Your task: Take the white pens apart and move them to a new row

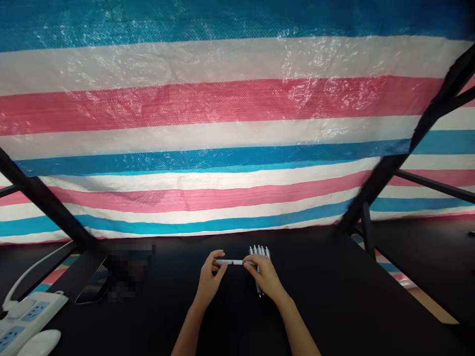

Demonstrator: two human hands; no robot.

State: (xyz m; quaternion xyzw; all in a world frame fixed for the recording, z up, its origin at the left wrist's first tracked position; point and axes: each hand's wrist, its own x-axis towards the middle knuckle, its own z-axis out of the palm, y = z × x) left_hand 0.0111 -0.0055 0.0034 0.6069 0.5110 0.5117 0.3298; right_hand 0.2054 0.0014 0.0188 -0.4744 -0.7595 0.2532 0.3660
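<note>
A white pen [236, 262] is held level above the black table, one end in each hand. My left hand [211, 278] pinches its left end between thumb and fingers. The right end is in the grip of my right hand [266, 277]. Several white pens [260, 250] lie side by side on the table, partly hidden behind and under my right hand. Their clip ends point away from me, and a tip shows below the hand.
On the black table [166, 306], a phone [93, 286] lies at the left. A white power strip [31, 316] with a plugged-in cable and a rounded white object [40, 343] are at the lower left. Black frame bars [374, 183] and a striped sheet [222, 99] stand behind.
</note>
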